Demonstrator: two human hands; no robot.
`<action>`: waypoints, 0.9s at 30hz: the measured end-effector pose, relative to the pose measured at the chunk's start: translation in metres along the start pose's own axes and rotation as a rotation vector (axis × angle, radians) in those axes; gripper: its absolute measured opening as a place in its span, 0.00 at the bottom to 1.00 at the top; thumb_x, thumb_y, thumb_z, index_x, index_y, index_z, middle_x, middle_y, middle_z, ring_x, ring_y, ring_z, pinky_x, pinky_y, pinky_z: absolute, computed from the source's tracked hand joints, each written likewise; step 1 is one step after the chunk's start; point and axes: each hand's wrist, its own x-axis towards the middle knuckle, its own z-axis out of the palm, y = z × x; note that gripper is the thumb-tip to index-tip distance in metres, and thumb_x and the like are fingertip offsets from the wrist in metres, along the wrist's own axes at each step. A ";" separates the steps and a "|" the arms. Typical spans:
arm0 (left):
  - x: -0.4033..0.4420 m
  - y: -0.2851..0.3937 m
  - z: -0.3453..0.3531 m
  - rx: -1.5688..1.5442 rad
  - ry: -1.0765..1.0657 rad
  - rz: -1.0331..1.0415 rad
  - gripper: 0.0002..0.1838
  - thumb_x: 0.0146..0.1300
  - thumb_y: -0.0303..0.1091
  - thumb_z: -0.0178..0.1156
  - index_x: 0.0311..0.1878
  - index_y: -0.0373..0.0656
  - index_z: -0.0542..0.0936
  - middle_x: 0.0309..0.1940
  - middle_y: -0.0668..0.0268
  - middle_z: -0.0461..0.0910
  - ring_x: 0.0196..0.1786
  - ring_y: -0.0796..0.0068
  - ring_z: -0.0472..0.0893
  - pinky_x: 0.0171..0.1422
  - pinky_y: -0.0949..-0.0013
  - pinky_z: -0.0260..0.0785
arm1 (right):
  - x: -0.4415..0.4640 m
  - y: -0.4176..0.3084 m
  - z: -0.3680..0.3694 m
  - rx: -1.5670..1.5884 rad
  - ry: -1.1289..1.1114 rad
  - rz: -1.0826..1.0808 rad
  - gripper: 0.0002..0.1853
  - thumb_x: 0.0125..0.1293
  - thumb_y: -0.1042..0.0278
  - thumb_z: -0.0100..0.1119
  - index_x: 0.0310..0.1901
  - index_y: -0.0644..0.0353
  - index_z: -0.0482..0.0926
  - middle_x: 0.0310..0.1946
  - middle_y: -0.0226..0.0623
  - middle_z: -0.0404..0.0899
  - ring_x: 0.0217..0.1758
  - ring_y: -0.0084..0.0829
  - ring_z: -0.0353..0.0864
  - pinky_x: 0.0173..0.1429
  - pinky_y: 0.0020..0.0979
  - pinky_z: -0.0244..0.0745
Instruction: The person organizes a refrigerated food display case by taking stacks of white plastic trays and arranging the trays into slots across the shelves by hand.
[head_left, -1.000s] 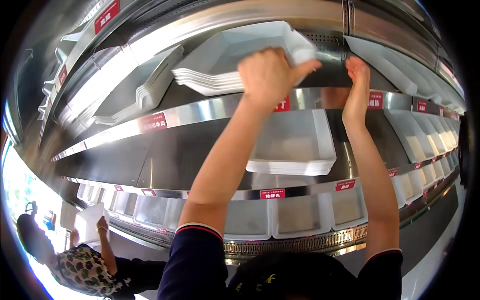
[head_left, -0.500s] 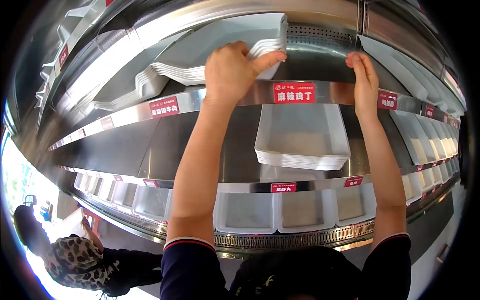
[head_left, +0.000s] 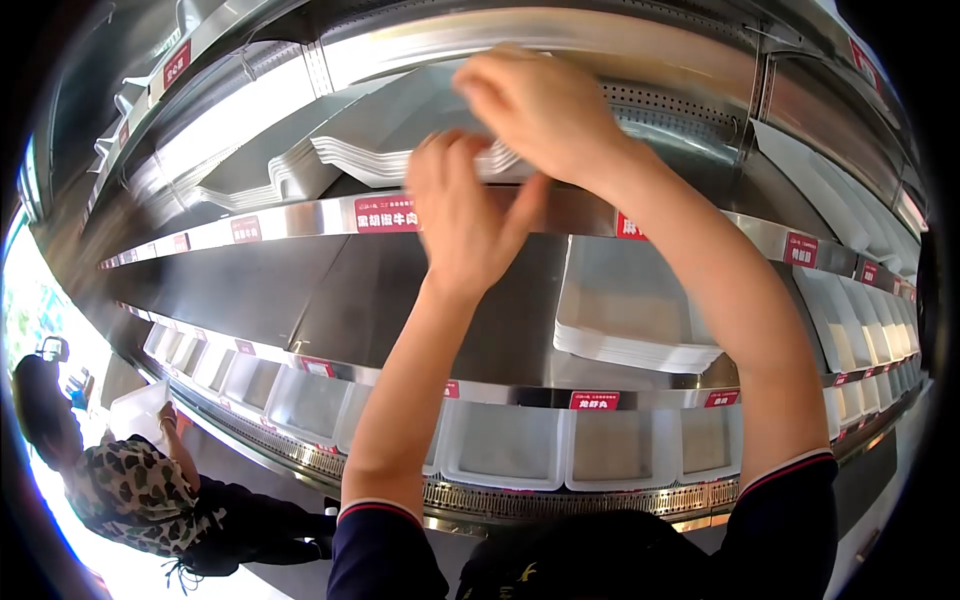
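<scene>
On the upper shelf, a stack of white trays (head_left: 365,160) lies behind and between my hands. My left hand (head_left: 465,205) is at the front edge of this stack, its thumb stretched apart from the other fingers; nothing shows in its grasp. Above and to the right of it, my right hand (head_left: 535,105) reaches over the stack with bent fingers. Whether those fingers touch a tray cannot be made out. Another white tray stack (head_left: 290,175) stands directly to the left.
A white tray stack (head_left: 630,300) sits on the middle shelf, and single trays (head_left: 505,445) line the bottom row. Tilted trays (head_left: 815,190) stand at the right. At lower left, another person (head_left: 130,490) holds a white tray (head_left: 138,412).
My right hand has swung left from beside the upper shelf to over the stack. The view has shifted, and the other person's tray shows more fully.
</scene>
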 end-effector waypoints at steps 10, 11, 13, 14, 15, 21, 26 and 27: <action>-0.025 -0.094 -0.014 0.176 0.126 -0.133 0.10 0.60 0.31 0.58 0.40 0.37 0.72 0.40 0.58 0.72 0.41 0.60 0.71 0.47 0.60 0.64 | 0.054 0.001 0.038 -0.317 -0.771 0.090 0.12 0.58 0.56 0.56 0.36 0.50 0.86 0.32 0.35 0.83 0.38 0.40 0.81 0.43 0.42 0.74; -0.028 -0.096 -0.013 0.159 0.134 -0.154 0.10 0.60 0.31 0.58 0.41 0.37 0.72 0.40 0.59 0.72 0.40 0.61 0.71 0.46 0.61 0.65 | 0.059 0.001 0.037 -0.328 -0.778 0.112 0.12 0.58 0.56 0.57 0.36 0.50 0.86 0.31 0.35 0.83 0.38 0.40 0.81 0.43 0.42 0.74; -0.032 -0.101 -0.012 0.131 0.147 -0.172 0.13 0.60 0.33 0.58 0.46 0.39 0.73 0.41 0.60 0.71 0.37 0.65 0.72 0.41 0.64 0.67 | 0.065 -0.004 0.036 -0.338 -0.786 0.128 0.13 0.56 0.58 0.57 0.34 0.56 0.85 0.29 0.39 0.83 0.36 0.41 0.81 0.41 0.42 0.74; -0.032 -0.100 -0.012 0.118 0.142 -0.189 0.15 0.59 0.32 0.59 0.48 0.40 0.74 0.42 0.59 0.71 0.37 0.64 0.72 0.42 0.63 0.67 | 0.066 -0.008 0.033 -0.392 -0.749 0.079 0.13 0.56 0.59 0.56 0.33 0.58 0.85 0.29 0.41 0.83 0.35 0.42 0.81 0.41 0.42 0.74; -0.030 -0.097 -0.012 0.108 0.138 -0.207 0.17 0.58 0.32 0.60 0.50 0.41 0.74 0.42 0.58 0.71 0.38 0.62 0.72 0.42 0.63 0.68 | 0.065 -0.017 0.029 -0.444 -0.712 0.028 0.13 0.56 0.60 0.56 0.32 0.61 0.84 0.29 0.43 0.82 0.35 0.43 0.81 0.40 0.43 0.74; -0.026 -0.094 -0.021 0.220 0.013 -0.140 0.17 0.60 0.30 0.58 0.54 0.44 0.79 0.39 0.60 0.70 0.38 0.66 0.71 0.44 0.63 0.67 | 0.074 0.022 0.016 -0.597 0.168 -0.453 0.11 0.61 0.57 0.57 0.27 0.54 0.77 0.22 0.35 0.77 0.27 0.37 0.80 0.28 0.36 0.72; -0.032 -0.115 -0.010 0.339 0.034 0.049 0.16 0.63 0.31 0.52 0.55 0.45 0.78 0.32 0.62 0.69 0.32 0.67 0.70 0.38 0.62 0.66 | 0.017 0.075 -0.110 -0.431 0.266 -0.602 0.16 0.61 0.52 0.58 0.26 0.56 0.72 0.18 0.36 0.73 0.24 0.42 0.78 0.25 0.42 0.70; -0.030 -0.103 -0.015 0.279 -0.006 -0.098 0.17 0.63 0.31 0.52 0.54 0.44 0.78 0.33 0.60 0.71 0.31 0.64 0.71 0.38 0.61 0.65 | 0.000 0.087 -0.132 -0.457 0.245 -0.610 0.16 0.62 0.53 0.58 0.26 0.56 0.72 0.19 0.36 0.74 0.24 0.42 0.78 0.26 0.42 0.70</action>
